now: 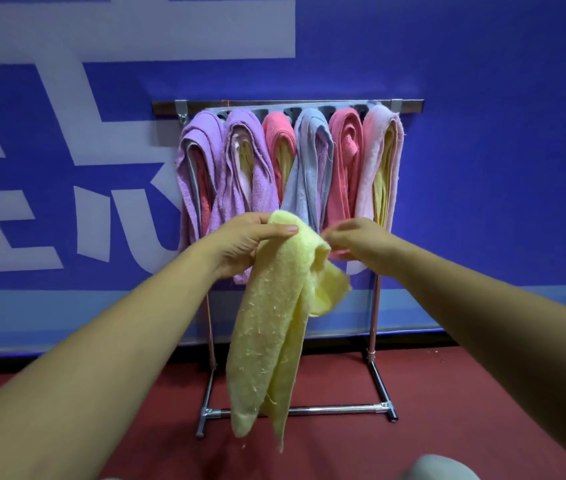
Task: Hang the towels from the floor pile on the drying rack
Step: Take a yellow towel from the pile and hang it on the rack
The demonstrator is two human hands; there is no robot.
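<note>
A pale yellow towel (271, 327) hangs in the air in front of the drying rack (288, 106). My left hand (245, 242) grips its top edge, thumb over the cloth. My right hand (357, 240) pinches a fold of the same towel just to the right. The towel's long end droops down to about the rack's foot bar. Several towels hang side by side from the rack's top bar: two purple (198, 168), coral pink (276, 133), light blue (311, 161), another pink (345, 168) and pale pink (380, 161). No floor pile is in view.
The rack stands against a blue wall (482, 168) with large white lettering. Its chrome legs and foot bar (337, 408) rest on a dark red floor (465, 393). A grey rounded thing (442, 467) shows at the bottom edge.
</note>
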